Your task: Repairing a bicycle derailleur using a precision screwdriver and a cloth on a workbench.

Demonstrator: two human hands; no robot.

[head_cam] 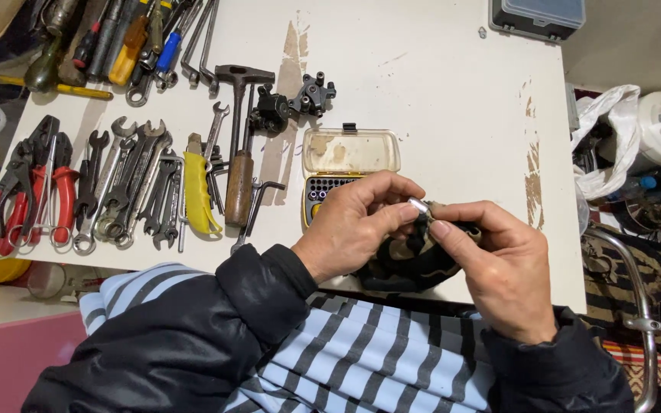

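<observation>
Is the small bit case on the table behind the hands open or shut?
Open. The bit case has its clear lid folded back flat on the table, and rows of bits show in its base.

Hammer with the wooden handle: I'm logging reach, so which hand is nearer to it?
Left. The left hand is just right of the hammer; the right hand is farther right, beyond the left.

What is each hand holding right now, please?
Left hand: closed, pinching the small silver bit at its fingertips.
Right hand: closed, gripping the camouflage cloth and touching the same bit.
</observation>
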